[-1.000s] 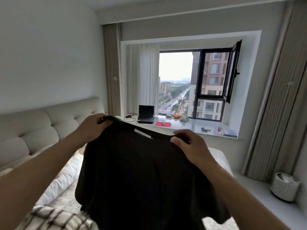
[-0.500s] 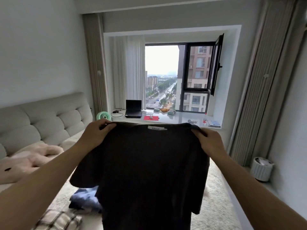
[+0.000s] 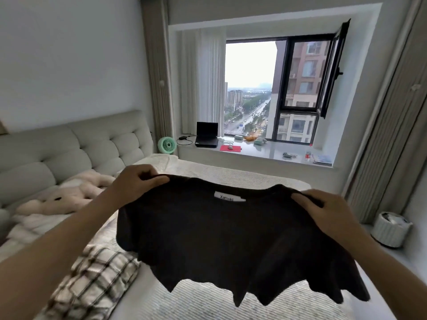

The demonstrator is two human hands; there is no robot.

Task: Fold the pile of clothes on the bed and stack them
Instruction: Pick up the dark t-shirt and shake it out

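Bed [image 3: 231,174]: I see it fill the lower half of my view, with a ribbed pale cover and a tufted headboard on the left.
Window [image 3: 272,88]: straight ahead of me, one black-framed pane swung open, with a laptop [image 3: 206,135] upright on the sill.
Black T-shirt [image 3: 221,241]: I have it spread wide in the air above the bed, its collar label facing me and its hem hanging free toward me, clear of the cover.
Checked garment [image 3: 92,280]: crumpled on the bed at lower left, just beside the shirt's left sleeve.
Plush toy [image 3: 76,195]: lying by the headboard, well apart from the shirt.
Left hand [image 3: 136,183]: my fingers curl over the shirt's left shoulder and pinch the fabric.
Right hand [image 3: 328,211]: it grips the right shoulder, fingers closed on the cloth.
Green fan [image 3: 166,145]: standing beyond the bed's far corner.
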